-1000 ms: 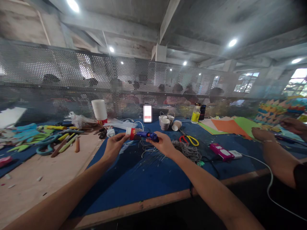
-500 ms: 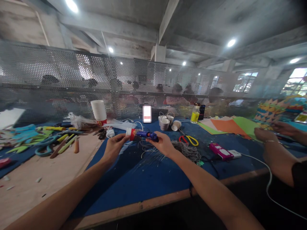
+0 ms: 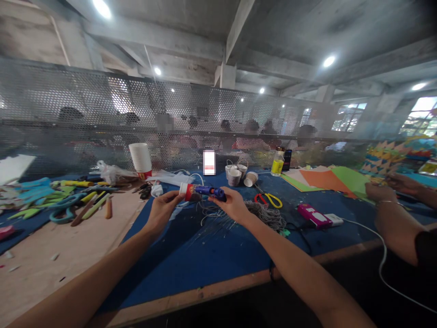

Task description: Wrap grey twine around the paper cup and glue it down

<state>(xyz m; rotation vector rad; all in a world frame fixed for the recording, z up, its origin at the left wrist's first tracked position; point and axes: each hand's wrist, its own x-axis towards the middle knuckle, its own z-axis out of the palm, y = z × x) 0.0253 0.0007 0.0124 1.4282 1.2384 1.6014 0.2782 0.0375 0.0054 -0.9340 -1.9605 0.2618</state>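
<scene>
My left hand (image 3: 166,204) pinches a small red and white paper cup (image 3: 185,191), tipped on its side above the blue table mat (image 3: 191,269). My right hand (image 3: 233,203) is wrapped round a blue glue gun (image 3: 210,191), its front end pointing left at the cup. Whether the tip touches the cup I cannot tell. Beneath and beside my right hand lies a tangle of grey string (image 3: 268,215). Scissors with red and yellow handles (image 3: 273,200) rest just behind the string.
Small string-wrapped cups (image 3: 234,176) stand behind my hands. A stack of paper cups (image 3: 140,158) is at the back left, near blue-handled scissors (image 3: 63,209). A magenta power bank (image 3: 316,215), coloured paper (image 3: 327,181), a bottle (image 3: 277,162) and another person's hands (image 3: 380,192) are to the right.
Both my hands keep almost the same place, with the cup and glue gun barely shifted. The other person's hand at the right has moved slightly right.
</scene>
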